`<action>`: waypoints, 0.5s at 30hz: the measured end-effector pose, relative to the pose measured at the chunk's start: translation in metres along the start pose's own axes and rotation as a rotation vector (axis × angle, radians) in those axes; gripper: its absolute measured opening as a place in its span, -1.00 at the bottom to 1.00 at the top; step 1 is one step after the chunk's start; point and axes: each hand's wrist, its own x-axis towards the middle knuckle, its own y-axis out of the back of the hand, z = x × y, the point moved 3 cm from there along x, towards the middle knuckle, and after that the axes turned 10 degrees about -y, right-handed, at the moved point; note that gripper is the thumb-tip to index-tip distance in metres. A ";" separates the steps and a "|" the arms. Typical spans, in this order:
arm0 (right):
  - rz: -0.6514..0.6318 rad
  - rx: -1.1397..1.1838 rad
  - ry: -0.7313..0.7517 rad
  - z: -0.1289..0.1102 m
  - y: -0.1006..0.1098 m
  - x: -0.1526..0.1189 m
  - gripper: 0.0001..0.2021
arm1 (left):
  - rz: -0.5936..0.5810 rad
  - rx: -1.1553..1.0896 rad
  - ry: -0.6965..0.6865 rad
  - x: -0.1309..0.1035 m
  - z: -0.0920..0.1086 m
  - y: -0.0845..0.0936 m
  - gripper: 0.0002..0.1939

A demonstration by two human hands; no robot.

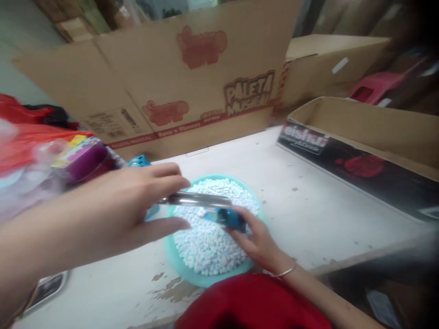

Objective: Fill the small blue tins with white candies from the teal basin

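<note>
A round turquoise bowl full of small pale blue and white pieces stands on the white table. Above its left side, my left hand has its fingers around a shiny metal utensil, whose far end reaches over the bowl. My right hand, with a thin bracelet at the wrist, holds a small blue container over the pieces, just under the metal end. Pale stuff shows at the container's left end, blurred. Another blue item is partly hidden behind my left hand.
Cardboard with red print stands behind the bowl. An open black-sided box is at the right. Red plastic bags and a purple box lie at the left. A phone-like object rests at the lower left.
</note>
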 end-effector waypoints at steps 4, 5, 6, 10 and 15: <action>-0.090 0.064 0.013 -0.011 -0.003 0.002 -0.63 | 0.068 -0.162 -0.034 0.007 -0.009 -0.056 -0.51; -0.123 0.054 0.015 -0.010 -0.002 0.005 -0.62 | 0.053 -0.217 -0.034 0.010 -0.011 -0.072 -0.58; -0.141 0.037 0.019 -0.007 0.002 0.007 -0.60 | 0.039 -0.263 -0.035 0.012 -0.012 -0.085 -0.66; 0.176 -0.182 -0.033 0.042 0.066 0.023 -0.55 | 0.053 -0.326 0.030 0.007 -0.021 -0.109 -0.77; 0.678 -0.439 -0.301 0.129 0.185 0.023 -0.72 | 0.151 -0.270 0.264 -0.030 -0.032 -0.088 -0.69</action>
